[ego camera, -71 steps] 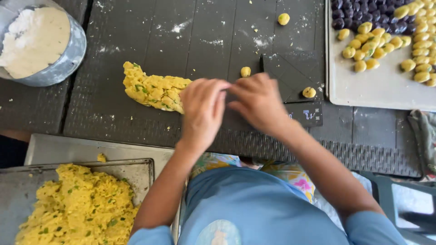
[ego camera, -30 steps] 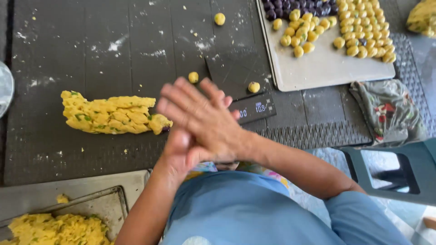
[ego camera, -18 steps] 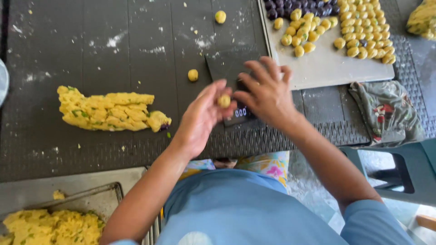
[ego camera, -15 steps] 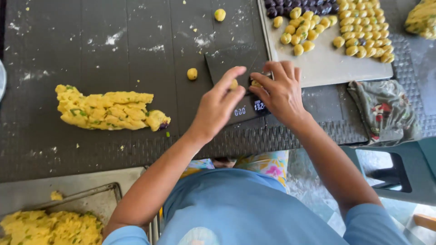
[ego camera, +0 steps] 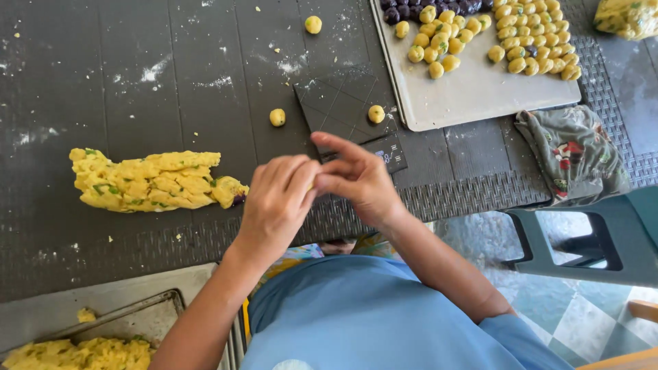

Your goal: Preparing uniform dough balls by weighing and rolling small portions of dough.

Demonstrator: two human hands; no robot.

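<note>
Dough ball (ego camera: 376, 114) sits on the black scale (ego camera: 346, 109), near the table's far edge beside the baking tray (ego camera: 473, 89). Head view: my left hand (ego camera: 277, 202) and right hand (ego camera: 356, 178) meet over the near edge, fingers curled together; whether they pinch anything, I cannot tell. Dough log (ego camera: 151, 181) lies left. Risk: a careless reach could knock the ball off the scale.

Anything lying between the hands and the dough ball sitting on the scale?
Nothing visible. The hands, left and right, meet just below the black scale; the dough ball sits on its platform, with only bare scale surface between.
</note>
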